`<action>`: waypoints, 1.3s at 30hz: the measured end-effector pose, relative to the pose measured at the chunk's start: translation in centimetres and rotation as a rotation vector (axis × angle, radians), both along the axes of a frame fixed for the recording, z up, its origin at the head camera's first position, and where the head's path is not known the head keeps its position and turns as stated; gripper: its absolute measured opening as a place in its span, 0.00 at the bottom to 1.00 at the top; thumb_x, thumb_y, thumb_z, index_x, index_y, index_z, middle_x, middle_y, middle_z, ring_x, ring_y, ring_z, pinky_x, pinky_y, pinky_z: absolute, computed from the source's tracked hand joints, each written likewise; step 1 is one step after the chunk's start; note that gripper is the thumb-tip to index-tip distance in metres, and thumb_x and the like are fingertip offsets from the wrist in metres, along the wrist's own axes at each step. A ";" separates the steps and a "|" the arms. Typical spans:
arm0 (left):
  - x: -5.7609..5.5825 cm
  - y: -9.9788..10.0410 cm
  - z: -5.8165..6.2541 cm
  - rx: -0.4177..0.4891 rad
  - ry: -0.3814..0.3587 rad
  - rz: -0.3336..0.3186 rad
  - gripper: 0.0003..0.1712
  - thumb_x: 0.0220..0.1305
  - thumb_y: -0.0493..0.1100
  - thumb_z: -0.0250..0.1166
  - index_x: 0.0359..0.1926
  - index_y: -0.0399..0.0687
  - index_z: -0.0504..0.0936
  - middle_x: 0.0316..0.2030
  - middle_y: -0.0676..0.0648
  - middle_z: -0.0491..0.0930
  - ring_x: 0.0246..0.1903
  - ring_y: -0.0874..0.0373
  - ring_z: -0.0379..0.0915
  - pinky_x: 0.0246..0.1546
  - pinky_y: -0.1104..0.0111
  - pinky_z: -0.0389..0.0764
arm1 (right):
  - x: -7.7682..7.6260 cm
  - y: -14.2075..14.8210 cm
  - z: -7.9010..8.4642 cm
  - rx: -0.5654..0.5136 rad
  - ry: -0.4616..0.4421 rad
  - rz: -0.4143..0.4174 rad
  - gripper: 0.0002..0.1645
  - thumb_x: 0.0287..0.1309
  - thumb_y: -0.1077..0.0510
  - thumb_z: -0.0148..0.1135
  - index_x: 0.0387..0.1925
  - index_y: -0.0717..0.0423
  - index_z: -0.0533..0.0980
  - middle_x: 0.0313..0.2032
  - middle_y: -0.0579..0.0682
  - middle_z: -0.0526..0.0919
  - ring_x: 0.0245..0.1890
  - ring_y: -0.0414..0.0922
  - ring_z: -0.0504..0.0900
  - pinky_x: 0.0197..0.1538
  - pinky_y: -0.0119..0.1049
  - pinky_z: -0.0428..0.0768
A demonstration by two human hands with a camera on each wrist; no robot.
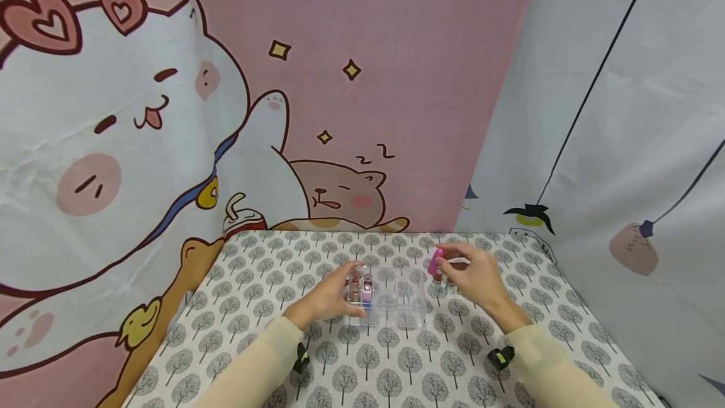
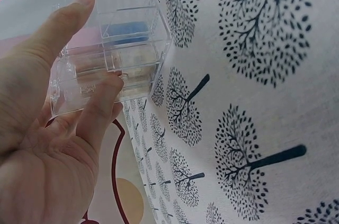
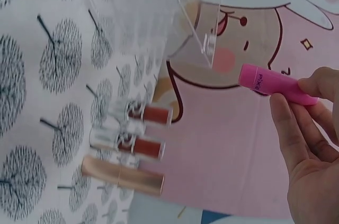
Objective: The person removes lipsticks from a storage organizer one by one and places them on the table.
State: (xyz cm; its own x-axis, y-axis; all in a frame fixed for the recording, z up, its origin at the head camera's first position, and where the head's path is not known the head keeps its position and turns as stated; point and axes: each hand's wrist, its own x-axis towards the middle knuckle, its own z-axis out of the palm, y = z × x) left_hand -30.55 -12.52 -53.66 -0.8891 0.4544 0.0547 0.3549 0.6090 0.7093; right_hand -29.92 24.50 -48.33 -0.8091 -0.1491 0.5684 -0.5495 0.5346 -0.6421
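A clear plastic organizer [image 1: 399, 317] with several compartments stands on the table. My left hand [image 1: 327, 296] grips its left end, thumb at the near side and fingers at the far side. Inside that end are red-brown lip gloss tubes [image 1: 355, 288] and a pink-and-blue item [image 1: 367, 294]. To the organizer's right, my right hand [image 1: 478, 277] pinches a bright pink lipstick tube [image 3: 273, 83] by one end, holding it raised and tilted. Below it, two lip gloss tubes [image 3: 147, 148] with clear lower parts and a rose-gold lipstick tube [image 3: 124, 175] stand in a row.
A white cloth with grey trees [image 1: 368, 357] covers the table. Behind it hangs a pink curtain [image 1: 408, 80] with cartoon animals, and a pale curtain [image 1: 623, 143] hangs at the right.
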 end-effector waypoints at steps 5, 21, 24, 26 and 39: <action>0.0 0.0 0.1 -0.003 0.001 -0.002 0.71 0.60 0.50 0.93 0.94 0.57 0.58 0.77 0.43 0.79 0.67 0.45 0.85 0.75 0.42 0.88 | 0.0 1.6 0.3 -0.015 0.015 -0.023 0.19 0.71 0.66 0.82 0.60 0.59 0.91 0.45 0.61 0.98 0.32 0.40 0.98 0.31 0.30 0.93; -0.1 0.1 0.2 0.012 -0.010 -0.003 0.71 0.59 0.50 0.93 0.93 0.57 0.58 0.78 0.42 0.79 0.68 0.44 0.85 0.76 0.42 0.86 | -1.2 6.6 0.7 0.073 0.097 -0.176 0.19 0.70 0.67 0.82 0.60 0.62 0.91 0.47 0.62 0.97 0.43 0.23 0.89 0.48 0.12 0.86; -0.2 0.1 0.2 0.009 -0.007 -0.006 0.71 0.59 0.50 0.94 0.93 0.58 0.58 0.77 0.43 0.79 0.66 0.46 0.85 0.75 0.43 0.88 | -1.4 7.6 0.6 0.068 0.101 -0.181 0.19 0.70 0.68 0.81 0.60 0.63 0.91 0.47 0.64 0.97 0.44 0.15 0.83 0.48 0.11 0.85; -0.2 0.1 0.3 0.011 -0.005 -0.007 0.71 0.59 0.50 0.94 0.93 0.58 0.59 0.77 0.43 0.79 0.67 0.46 0.85 0.75 0.43 0.88 | -1.5 8.2 0.5 0.073 0.109 -0.183 0.18 0.71 0.68 0.81 0.60 0.64 0.91 0.47 0.65 0.97 0.44 0.13 0.82 0.49 0.09 0.84; 0.0 0.0 0.0 0.022 -0.014 -0.005 0.70 0.60 0.49 0.93 0.93 0.57 0.59 0.77 0.42 0.79 0.72 0.40 0.82 0.76 0.40 0.87 | -2.1 10.8 -3.0 0.171 0.044 -0.223 0.16 0.71 0.64 0.83 0.57 0.62 0.91 0.45 0.59 0.98 0.41 0.32 0.93 0.47 0.12 0.86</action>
State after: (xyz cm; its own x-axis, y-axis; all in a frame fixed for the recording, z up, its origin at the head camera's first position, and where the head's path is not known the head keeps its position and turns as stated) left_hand -30.54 -12.49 -53.62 -0.8877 0.4574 0.0525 0.3477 0.5912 0.7277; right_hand -32.01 35.26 -51.36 -0.8078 -0.0670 0.5856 -0.4317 0.7437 -0.5105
